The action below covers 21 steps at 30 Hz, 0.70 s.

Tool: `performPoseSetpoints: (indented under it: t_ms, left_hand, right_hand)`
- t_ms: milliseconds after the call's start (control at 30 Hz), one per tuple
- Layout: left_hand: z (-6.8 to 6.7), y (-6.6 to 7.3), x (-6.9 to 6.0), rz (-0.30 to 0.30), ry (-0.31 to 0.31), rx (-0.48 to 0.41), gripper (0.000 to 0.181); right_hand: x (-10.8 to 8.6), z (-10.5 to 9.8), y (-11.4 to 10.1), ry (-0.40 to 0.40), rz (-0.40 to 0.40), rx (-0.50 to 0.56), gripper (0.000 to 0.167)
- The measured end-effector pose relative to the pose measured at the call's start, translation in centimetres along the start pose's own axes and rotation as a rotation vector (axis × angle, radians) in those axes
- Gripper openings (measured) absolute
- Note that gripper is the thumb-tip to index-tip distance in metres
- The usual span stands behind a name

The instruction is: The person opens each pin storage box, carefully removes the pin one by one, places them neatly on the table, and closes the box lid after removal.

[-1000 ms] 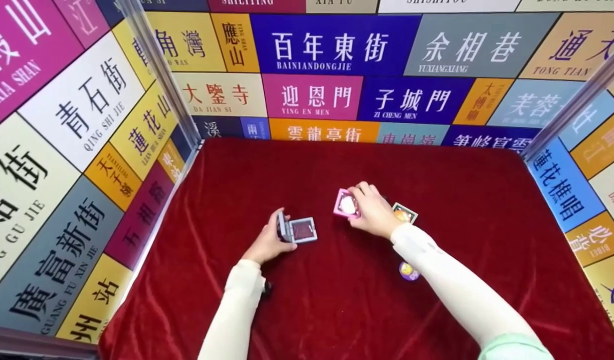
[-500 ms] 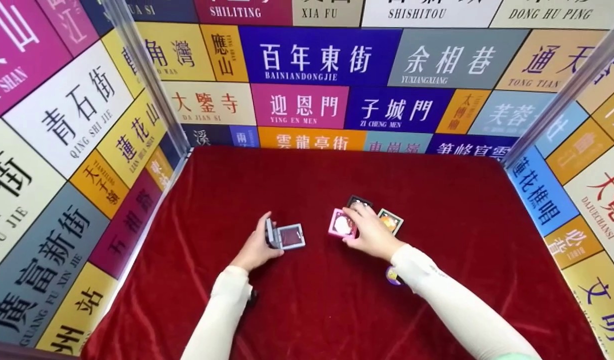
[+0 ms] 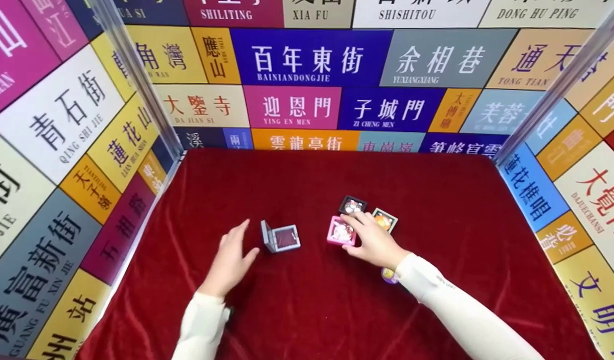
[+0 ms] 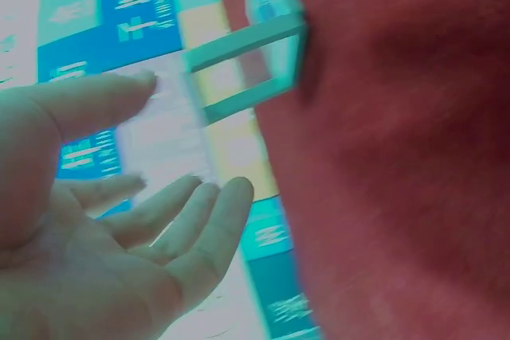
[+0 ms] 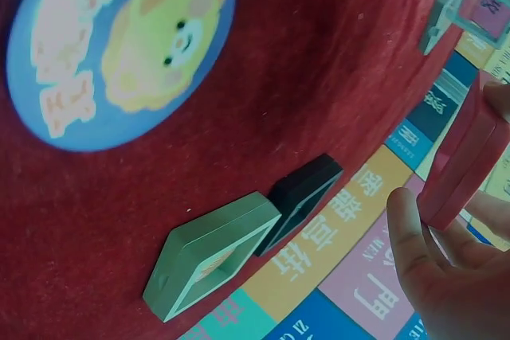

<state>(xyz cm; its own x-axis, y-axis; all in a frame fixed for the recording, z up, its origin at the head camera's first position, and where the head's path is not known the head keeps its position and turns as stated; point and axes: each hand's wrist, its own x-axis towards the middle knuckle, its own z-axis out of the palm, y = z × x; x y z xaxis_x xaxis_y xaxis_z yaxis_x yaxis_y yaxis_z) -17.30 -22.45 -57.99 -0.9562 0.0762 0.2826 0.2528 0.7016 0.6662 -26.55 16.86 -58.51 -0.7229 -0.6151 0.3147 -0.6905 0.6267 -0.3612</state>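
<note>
My left hand (image 3: 229, 262) is off to the left of a small grey-blue hinged case (image 3: 286, 238), fingers spread and apart from it. The case sits on the cloth with its lid raised, and nothing shows inside. A gap between that hand and the case (image 4: 287, 61) is plain in the left wrist view. With fingers and thumb, my right hand (image 3: 379, 243) grips a square pink box (image 3: 341, 231) that has a pale picture under its top. Beyond it lies a black square box (image 3: 353, 204); a pale green box (image 3: 385, 219) with an orange picture is beside the right fingers.
A round purple badge (image 3: 389, 275) with a yellow cartoon lion lies by the right wrist, partly covered by the sleeve. Wrinkled red velvet cloth (image 3: 307, 310) covers the table. Panels of coloured street signs (image 3: 317, 55) wall in the back and both sides.
My left hand has let go of the grey-blue case and drawn back to the left. My right hand has brought the pink box nearer, uncovering the black box. The head view has shifted too.
</note>
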Motion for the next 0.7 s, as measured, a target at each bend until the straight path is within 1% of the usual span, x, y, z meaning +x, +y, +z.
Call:
performPoseSetpoints:
  t_ms: [67, 133, 233, 300, 400, 500, 600, 700]
  left_hand:
    - [-0.9, 0.9, -0.7, 0.01, 0.034, 0.018, 0.07]
    - [-1.6, 1.6, -1.4, 0.022, 0.065, 0.011, 0.066]
    - [-2.1, 2.3, -2.1, 0.033, 0.097, -0.008, 0.063]
    - [-2.1, 2.5, -2.5, 0.029, 0.116, -0.05, 0.06]
    - [-1.5, 2.6, -2.8, 0.008, 0.134, -0.137, 0.053]
    - [-0.3, 2.9, -3.0, 0.003, 0.141, -0.216, 0.049]
    - [0.9, 3.6, -3.2, 0.016, 0.117, -0.265, 0.05]
    - [1.7, 4.3, -3.4, 0.041, 0.078, -0.279, 0.053]
  right_hand:
    - [-0.3, -0.1, -0.4, 0.005, 0.001, 0.009, 0.079]
    - [-0.7, -0.3, -0.7, 0.013, 0.0, 0.018, 0.079]
    - [-1.3, -0.6, -1.0, 0.013, 0.002, 0.016, 0.079]
    - [-1.6, -0.7, -1.1, 0.009, 0.007, 0.015, 0.079]
    - [-2.1, -0.8, -1.2, 0.011, 0.021, 0.019, 0.079]
    - [-2.9, -0.8, -1.5, 0.043, 0.027, 0.042, 0.079]
    - [-3.7, -0.8, -2.2, 0.085, 0.031, 0.077, 0.078]
    - [-4.5, -0.8, -3.3, 0.122, 0.032, 0.112, 0.077]
